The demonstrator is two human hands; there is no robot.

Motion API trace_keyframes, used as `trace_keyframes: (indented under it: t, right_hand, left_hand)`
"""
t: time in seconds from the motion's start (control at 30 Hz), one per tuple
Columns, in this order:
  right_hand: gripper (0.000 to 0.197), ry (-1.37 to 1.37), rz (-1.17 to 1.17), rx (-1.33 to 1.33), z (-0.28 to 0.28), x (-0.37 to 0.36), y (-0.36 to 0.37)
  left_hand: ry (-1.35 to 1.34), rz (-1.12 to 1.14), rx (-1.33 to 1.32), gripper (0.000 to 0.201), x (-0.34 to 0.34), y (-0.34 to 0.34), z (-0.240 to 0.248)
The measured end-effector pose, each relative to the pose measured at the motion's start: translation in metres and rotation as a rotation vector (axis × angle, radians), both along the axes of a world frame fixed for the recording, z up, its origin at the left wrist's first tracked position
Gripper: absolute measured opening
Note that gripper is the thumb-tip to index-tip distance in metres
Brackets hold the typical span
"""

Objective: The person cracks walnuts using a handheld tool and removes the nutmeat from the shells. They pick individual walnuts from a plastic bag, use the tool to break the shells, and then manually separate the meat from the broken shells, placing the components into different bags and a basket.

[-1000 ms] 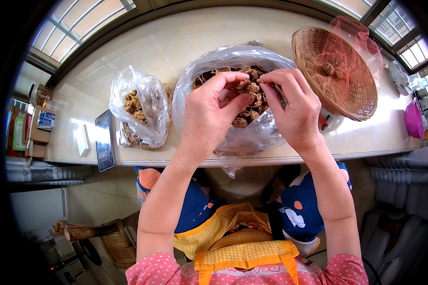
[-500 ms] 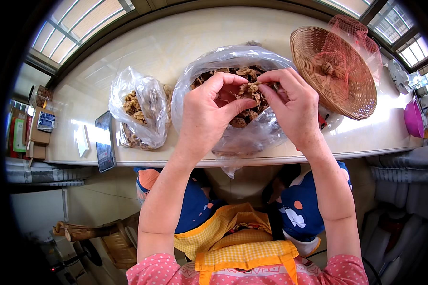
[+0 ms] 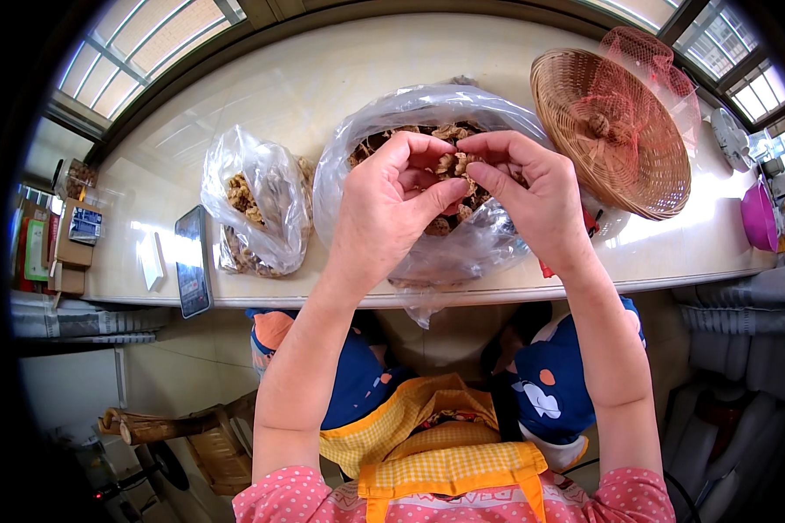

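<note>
While left grip (image 3: 379, 196) and right grip (image 3: 539, 193) pinched one tan dried piece (image 3: 454, 163) over the open plastic bag (image 3: 449, 261), light fingertip pressure seemed best; it looked brittle. Bag mouth could catch crumbs before the counter (image 3: 262, 91).

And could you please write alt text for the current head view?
A left hand and right hand hold a knobbly brown piece over an open clear plastic bag of similar pieces. A smaller clear bag and smartphone lie left, a wicker basket right.
</note>
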State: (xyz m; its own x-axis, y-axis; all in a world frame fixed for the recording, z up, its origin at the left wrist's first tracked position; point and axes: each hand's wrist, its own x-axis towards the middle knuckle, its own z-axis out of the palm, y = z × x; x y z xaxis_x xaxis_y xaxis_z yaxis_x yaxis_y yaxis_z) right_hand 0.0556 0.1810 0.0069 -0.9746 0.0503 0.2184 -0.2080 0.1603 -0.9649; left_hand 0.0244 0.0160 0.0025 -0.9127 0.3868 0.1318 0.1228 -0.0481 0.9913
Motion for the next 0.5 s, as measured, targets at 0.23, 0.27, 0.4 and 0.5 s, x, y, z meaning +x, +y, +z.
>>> trace_keyframes:
  t: [0.23,0.27,0.4,0.5]
  right_hand:
    - [0.013,-0.1,0.031,-0.107,0.004,0.0,0.002]
    - [0.015,-0.169,0.08,-0.164,0.004,0.0,0.004]
    - [0.018,-0.28,0.179,-0.548,-0.001,-0.003,0.011]
    - [0.019,-0.375,0.222,-0.861,-0.001,-0.007,0.018]
  left_hand:
    - [-0.081,-0.084,0.074,0.023,0.0,-0.001,0.003]
    - [-0.081,-0.084,0.073,0.023,-0.001,-0.002,0.003]
    - [-0.119,-0.078,0.122,0.02,-0.004,-0.003,0.002]
    - [-0.212,-0.064,0.199,0.02,-0.006,-0.002,-0.002]
